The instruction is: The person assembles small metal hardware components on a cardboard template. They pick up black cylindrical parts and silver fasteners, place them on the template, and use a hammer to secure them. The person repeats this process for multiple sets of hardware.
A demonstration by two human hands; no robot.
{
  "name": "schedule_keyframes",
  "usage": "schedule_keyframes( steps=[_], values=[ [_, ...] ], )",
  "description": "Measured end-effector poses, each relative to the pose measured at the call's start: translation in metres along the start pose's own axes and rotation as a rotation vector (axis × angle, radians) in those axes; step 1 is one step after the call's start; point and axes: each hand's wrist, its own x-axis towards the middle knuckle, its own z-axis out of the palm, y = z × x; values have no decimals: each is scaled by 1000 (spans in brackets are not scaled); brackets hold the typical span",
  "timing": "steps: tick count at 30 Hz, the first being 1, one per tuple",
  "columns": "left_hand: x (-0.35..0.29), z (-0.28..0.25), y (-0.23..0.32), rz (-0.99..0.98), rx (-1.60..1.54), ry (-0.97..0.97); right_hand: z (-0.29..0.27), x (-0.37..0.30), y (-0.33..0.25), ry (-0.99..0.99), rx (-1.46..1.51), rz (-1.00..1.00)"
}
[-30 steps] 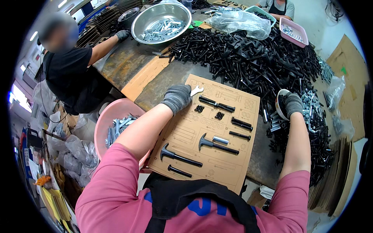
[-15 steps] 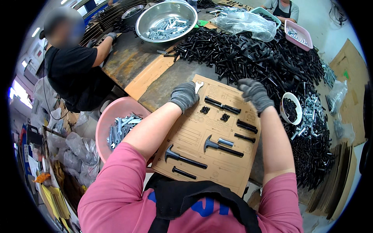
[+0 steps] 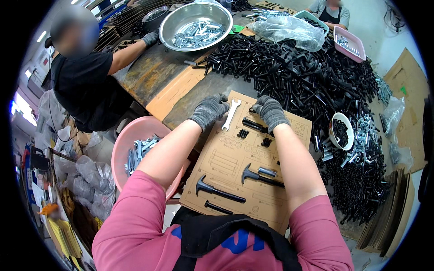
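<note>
A brown printed cardboard sheet (image 3: pixel 275 212) lies in front of me with parts on it. My left hand (image 3: pixel 210 112), in a grey glove, is closed at its upper left edge, beside an open-end wrench (image 3: pixel 231 115). My gloved right hand (image 3: pixel 272 114) hangs over the top middle with fingers curled; whatever either hand holds is too small to make out. A small black ring (image 3: pixel 251 109) shows at the right fingertips. Below are a black bar (image 3: pixel 254 125) partly under that hand, short black bolts (image 3: pixel 243 133), two hammer-like pieces (image 3: pixel 220 192) and a silver sleeve (image 3: pixel 267 171).
A heap of black bolts (image 3: pixel 280 67) covers the table beyond the sheet. Right of it stands a white bowl (image 3: pixel 333 135) of black rings. A pink tub (image 3: pixel 118 158) of wrenches sits at left. Behind are a steel basin (image 3: pixel 165 29) and a co-worker (image 3: pixel 83 86).
My left hand has come off the wrench, which now lies fully visible on the sheet. My right hand has moved left from the heap's edge over the sheet. The co-worker's hand has reached toward the basin.
</note>
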Motion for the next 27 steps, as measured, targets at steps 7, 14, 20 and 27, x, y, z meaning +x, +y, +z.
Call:
schedule_keyframes(
  steps=[7, 14, 20, 27],
  values=[
    [-4, 10, 24, 329, 301, 93, -18, -4, 11, 13, -10, 110],
    [23, 38, 39, 411, 761, -112, -10, -9, 30, -33, 609, 39],
    [26, 33, 41, 539, 895, -146, -11, -5, 29, -122, 417, -63],
    [48, 51, 52, 548, 793, -134, -7, 6, 21, -96, -245, -54]
  ],
)
